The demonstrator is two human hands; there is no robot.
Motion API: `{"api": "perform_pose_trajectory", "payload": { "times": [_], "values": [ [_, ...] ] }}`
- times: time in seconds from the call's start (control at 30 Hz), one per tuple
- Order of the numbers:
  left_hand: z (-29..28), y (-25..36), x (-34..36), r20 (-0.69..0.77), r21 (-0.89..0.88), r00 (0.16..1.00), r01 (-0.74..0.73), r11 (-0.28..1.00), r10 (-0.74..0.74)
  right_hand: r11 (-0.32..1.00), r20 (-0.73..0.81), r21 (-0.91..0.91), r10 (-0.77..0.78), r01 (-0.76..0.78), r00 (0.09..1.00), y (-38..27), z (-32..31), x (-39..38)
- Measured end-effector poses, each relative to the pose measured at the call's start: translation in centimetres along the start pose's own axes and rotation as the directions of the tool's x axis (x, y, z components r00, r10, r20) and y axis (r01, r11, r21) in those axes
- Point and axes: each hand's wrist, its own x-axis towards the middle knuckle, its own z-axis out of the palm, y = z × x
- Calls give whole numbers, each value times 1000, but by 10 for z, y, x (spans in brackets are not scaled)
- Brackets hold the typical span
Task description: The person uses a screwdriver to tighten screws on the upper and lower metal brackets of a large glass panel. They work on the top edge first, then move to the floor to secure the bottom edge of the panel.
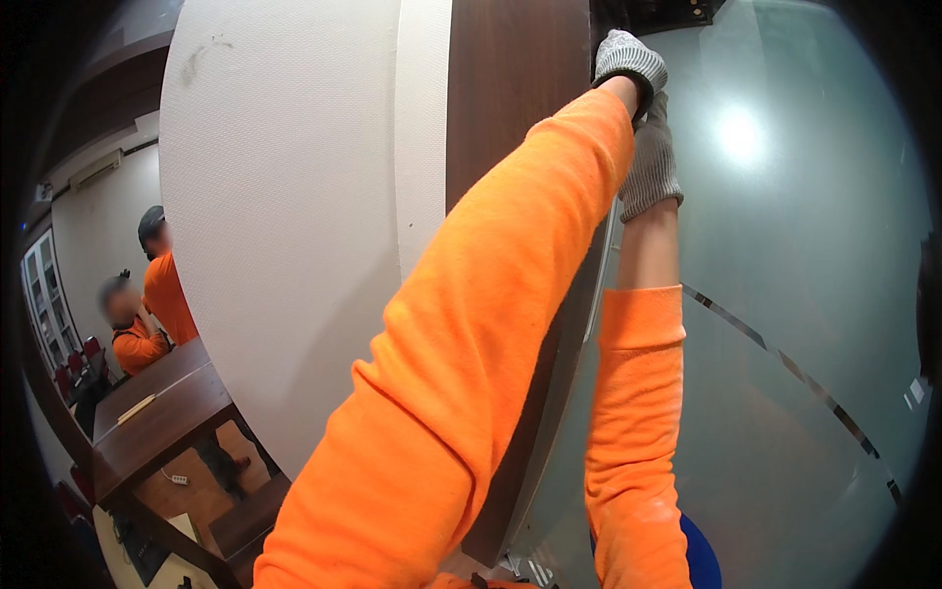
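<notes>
Both my arms, in orange sleeves, reach up to the top edge of a frosted glass panel (785, 226) beside a dark brown wooden frame (515, 88). My left hand (630, 59), in a grey knit glove, is at the upper corner where the frame meets a dark fitting (659, 14). Just below it, my right hand (652, 162), in a darker grey glove, lies along the glass edge. The left wrist partly covers it. The fingers of both hands are hidden, so I cannot tell what they hold.
A pale textured wall (294, 177) stands left of the frame. Beyond it is a brown wooden table (172, 402) with a person in orange (169, 290) standing and another person (137, 344) beside it. A dark striped line (775, 353) crosses the glass. A blue round thing (701, 555) shows low down.
</notes>
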Motion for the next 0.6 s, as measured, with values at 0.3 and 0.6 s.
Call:
{"api": "perform_pose_trajectory", "payload": {
  "times": [0.3, 0.6],
  "values": [
    [-1, 6, 14, 157, 146, 988, -26, 989, 2, 989, 54, -94, -110, 115, 992, -3, 3, 1],
    [-1, -8, 14, 98, -16, 995, 0, 1000, 1, 1000, -61, 2, -22, 22, 998, -1, 5, 7]
  ]
}}
